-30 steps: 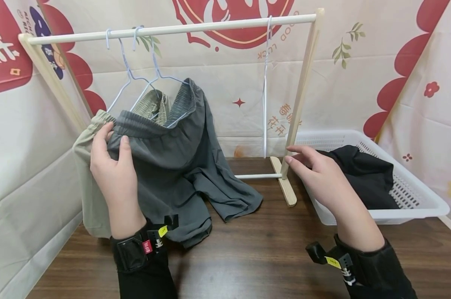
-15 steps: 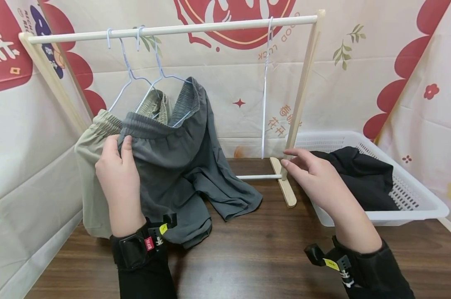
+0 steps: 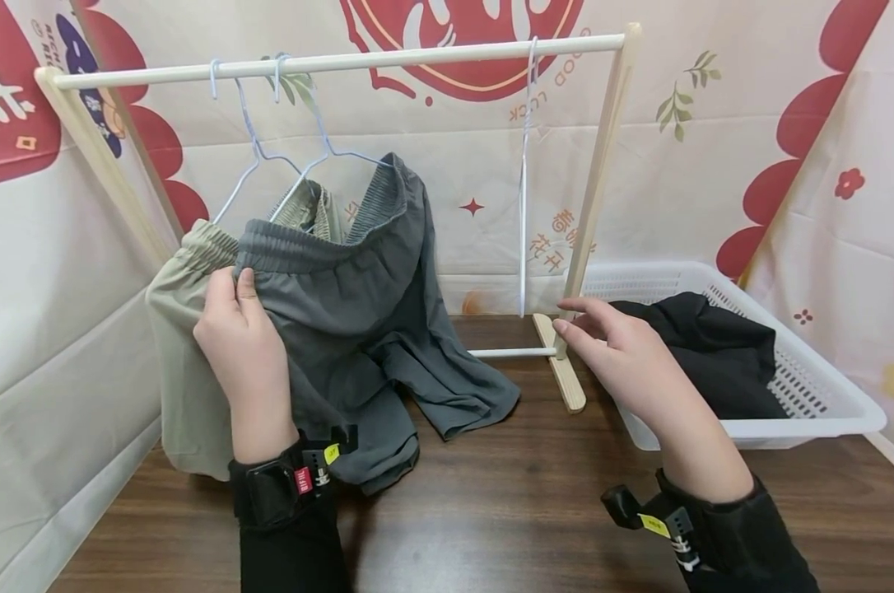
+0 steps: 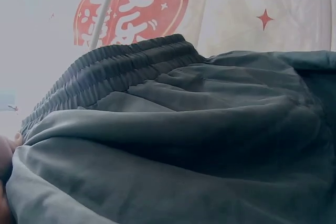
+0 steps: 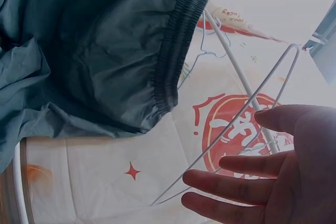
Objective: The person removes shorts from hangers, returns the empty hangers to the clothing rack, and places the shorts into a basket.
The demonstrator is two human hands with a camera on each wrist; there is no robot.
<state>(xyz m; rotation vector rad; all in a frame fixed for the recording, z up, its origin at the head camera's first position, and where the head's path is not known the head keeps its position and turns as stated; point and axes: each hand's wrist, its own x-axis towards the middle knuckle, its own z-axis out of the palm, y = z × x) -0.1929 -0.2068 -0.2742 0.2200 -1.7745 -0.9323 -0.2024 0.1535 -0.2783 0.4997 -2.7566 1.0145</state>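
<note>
Dark grey shorts (image 3: 343, 288) with an elastic waistband hang from a light blue wire hanger (image 3: 327, 152) on the rack. My left hand (image 3: 245, 354) pinches their left edge just below the waistband, thumb and fingers curled on the cloth; in the left wrist view the grey cloth (image 4: 173, 124) fills most of the picture. Behind them hang light green shorts (image 3: 188, 329) on another blue hanger (image 3: 250, 148). My right hand (image 3: 632, 354) holds nothing, its fingers loosely extended beside the rack's right post (image 3: 598, 173). A bare white hanger (image 3: 524, 206) hangs near that post.
The clothes rack's white rod (image 3: 417, 56) spans the back of the wooden table (image 3: 477, 519). At the right, a white plastic basket (image 3: 825, 424) holds black cloth (image 3: 706, 354). A printed fabric backdrop (image 3: 447, 165) stands behind the rack.
My left hand has moved from the green shorts' waistband to pinch the grey shorts' edge. The grey shorts and their hanger have shifted slightly right. My right hand has barely moved.
</note>
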